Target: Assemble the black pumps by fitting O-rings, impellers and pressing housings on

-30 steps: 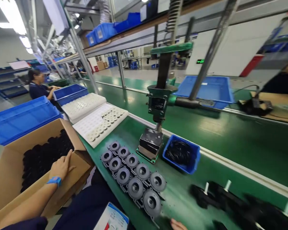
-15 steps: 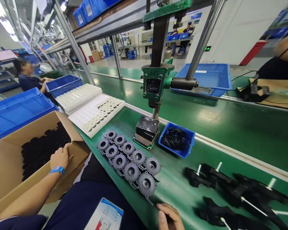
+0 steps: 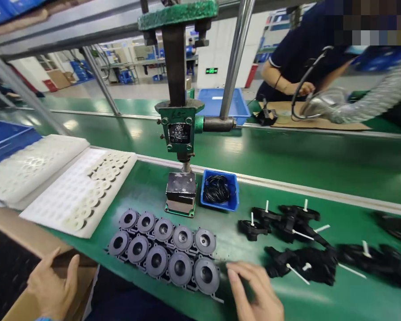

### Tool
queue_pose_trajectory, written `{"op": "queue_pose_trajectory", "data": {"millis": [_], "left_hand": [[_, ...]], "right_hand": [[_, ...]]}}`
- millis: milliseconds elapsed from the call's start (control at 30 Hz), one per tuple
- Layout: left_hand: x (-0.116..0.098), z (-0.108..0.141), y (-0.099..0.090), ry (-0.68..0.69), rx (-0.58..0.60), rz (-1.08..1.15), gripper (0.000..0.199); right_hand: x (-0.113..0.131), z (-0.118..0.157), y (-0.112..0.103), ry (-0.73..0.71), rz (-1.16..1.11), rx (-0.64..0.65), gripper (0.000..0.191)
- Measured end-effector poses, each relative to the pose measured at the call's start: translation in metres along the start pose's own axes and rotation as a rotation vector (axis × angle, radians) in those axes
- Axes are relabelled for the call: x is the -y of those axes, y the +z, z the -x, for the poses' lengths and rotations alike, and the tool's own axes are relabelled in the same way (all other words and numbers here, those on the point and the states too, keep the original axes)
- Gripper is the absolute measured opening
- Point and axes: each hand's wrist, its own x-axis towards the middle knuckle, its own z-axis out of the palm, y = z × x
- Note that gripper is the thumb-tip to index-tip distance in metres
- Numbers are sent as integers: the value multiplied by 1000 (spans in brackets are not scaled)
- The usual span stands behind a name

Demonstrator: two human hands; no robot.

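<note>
My left hand (image 3: 53, 285) is at the edge of the cardboard box (image 3: 30, 236), its thumb and fingers spread, with nothing seen in it. My right hand (image 3: 254, 290) hovers over the green bench top, just right of the nearest dark grey round housing (image 3: 206, 275). Its fingers are apart and I see nothing between them. The grey housings lie in two rows, each with a round hole or recess in its middle. Further right lie several black parts (image 3: 300, 263) with white stems sticking out of them.
A green hand press (image 3: 180, 129) stands behind the housings, beside a small blue bin (image 3: 234, 198) of black rings. At left, a white foam tray (image 3: 58, 196) carries pale round pieces. A person (image 3: 287, 84) works across the bench near a clear flexible duct (image 3: 374, 98).
The view has swung to the right. My left hand has turned from resting on the box edge to having its fingers spread. My right hand shows further up beside the housings.
</note>
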Motion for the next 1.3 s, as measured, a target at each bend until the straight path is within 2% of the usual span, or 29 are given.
{"op": "queue_pose_trajectory", "data": {"millis": [67,100,167,200,300,367,467,667,833,1300], "left_hand": [[-24,-7,6,138,-32,197,55],[-37,-8,9,201,-59,293,53],[-61,-7,14,286,-138,471,50],[-71,-5,18,333,-159,535,50],[-93,0,26,355,-90,663,44],[-99,1,30,320,-15,700,41],[-98,2,32,308,44,725,39],[-92,3,30,331,99,687,35],[-94,2,28,354,110,652,33],[-95,-2,28,341,96,676,33]], "right_hand": [[-2,-39,-5,-164,251,-58,24],[-5,-60,-4,-189,407,-96,25],[-14,-98,7,-126,640,-110,30],[-20,-115,16,-92,673,-96,31],[-38,-144,47,-51,704,-19,30],[-47,-148,62,-34,702,21,27],[-55,-144,69,7,678,24,27],[-63,-141,58,118,560,-37,41],[-63,-141,51,183,425,-72,45],[-54,-148,56,271,-12,-414,54]]}}
